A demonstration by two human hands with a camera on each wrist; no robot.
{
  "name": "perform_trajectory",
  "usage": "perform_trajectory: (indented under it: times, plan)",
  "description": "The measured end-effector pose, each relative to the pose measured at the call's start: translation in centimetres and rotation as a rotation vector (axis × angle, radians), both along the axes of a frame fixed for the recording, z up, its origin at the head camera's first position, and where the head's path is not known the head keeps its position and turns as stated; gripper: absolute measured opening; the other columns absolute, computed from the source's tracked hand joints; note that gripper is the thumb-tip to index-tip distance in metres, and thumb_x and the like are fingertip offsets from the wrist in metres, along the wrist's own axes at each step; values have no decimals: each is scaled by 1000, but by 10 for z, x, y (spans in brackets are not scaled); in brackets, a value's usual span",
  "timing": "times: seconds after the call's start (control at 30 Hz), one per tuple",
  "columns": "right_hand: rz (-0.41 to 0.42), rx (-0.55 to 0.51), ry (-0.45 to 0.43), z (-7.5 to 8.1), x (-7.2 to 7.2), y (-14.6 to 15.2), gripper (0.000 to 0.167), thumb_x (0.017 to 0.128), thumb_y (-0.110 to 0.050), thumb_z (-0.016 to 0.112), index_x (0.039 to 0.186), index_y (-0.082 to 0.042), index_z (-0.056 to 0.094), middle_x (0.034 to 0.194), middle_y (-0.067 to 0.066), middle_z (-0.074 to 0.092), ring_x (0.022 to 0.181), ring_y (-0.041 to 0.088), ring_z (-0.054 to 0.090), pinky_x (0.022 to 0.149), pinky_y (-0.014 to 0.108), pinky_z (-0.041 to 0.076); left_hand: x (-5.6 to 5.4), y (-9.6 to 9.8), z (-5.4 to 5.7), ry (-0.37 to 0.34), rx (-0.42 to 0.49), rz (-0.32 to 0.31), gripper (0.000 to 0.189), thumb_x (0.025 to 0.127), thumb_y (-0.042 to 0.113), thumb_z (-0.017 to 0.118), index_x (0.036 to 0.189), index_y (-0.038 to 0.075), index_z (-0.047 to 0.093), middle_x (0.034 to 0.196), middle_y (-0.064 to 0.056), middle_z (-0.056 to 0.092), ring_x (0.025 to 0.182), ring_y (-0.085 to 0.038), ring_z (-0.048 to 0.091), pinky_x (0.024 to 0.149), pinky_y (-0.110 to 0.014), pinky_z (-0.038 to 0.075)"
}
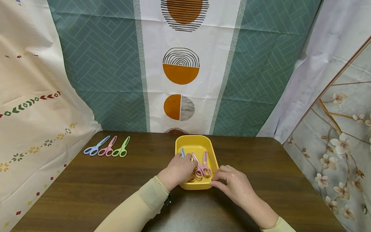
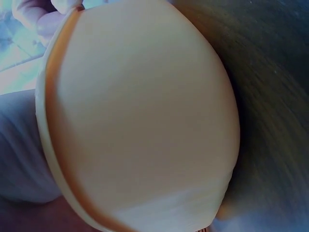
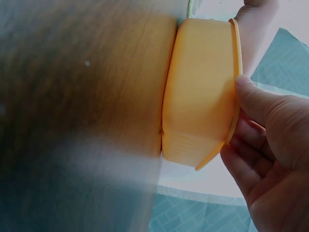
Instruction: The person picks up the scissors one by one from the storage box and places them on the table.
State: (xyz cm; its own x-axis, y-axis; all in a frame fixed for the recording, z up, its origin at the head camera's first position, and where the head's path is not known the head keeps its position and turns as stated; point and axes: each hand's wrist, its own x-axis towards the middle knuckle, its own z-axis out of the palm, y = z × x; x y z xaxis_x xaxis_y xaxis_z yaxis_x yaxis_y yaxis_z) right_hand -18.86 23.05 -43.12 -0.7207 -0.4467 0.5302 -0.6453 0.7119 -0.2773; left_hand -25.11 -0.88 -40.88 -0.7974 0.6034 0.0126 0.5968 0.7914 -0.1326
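Observation:
A yellow plastic tray stands on the table with small scissors in it. Two pink scissors lie toward its right side, and the tip of a blue pair shows past my left fingers. My left hand reaches down into the tray over the scissors; its fingertips are hidden, so I cannot tell whether they grip a pair. With thumb and fingers my right hand pinches the tray's front right rim, as the right wrist view also shows. The tray's outer wall fills the left wrist view.
At the table's back left, blue scissors, pink scissors and green scissors lie side by side. A patterned curtain hangs behind the dark wooden table, with more cloth at both sides.

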Motion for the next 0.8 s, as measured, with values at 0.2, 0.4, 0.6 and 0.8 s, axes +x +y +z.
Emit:
perform_trajectory:
  times: [0.2, 0.4, 0.6, 0.8]
  plan:
    - [-1, 1, 11, 0, 0, 0, 19, 83, -24, 97, 89, -30, 80, 94, -22, 67, 88, 2, 62, 76, 31, 59, 1, -1, 1, 24, 14, -8, 31, 102, 38, 80, 129, 24, 79, 131, -11, 69, 121, -24, 64, 107, -51, 51]
    - [-4, 1, 1, 1, 0, -1, 19, 83, -24, 97, 89, -30, 80, 94, -22, 68, 89, 2, 62, 76, 31, 60, 0, -1, 1, 10, 0, 12, 36, 104, 39, 77, 135, 20, 78, 134, -11, 70, 121, -26, 67, 111, -51, 49]
    - [-11, 5, -16, 1, 0, -1, 18, 84, -24, 97, 89, -31, 80, 95, -22, 67, 90, 2, 62, 77, 31, 60, -1, 0, 0, 10, -22, 19, 38, 104, 39, 76, 136, 19, 78, 128, -10, 71, 117, -26, 68, 109, -47, 50]
    - [-9, 4, -9, 1, 1, -1, 19, 83, -24, 97, 89, -31, 80, 95, -22, 67, 89, 2, 62, 76, 31, 59, -1, 0, -1, 8, 4, 19, 42, 102, 40, 80, 139, 21, 76, 135, -12, 70, 123, -26, 66, 110, -48, 50]
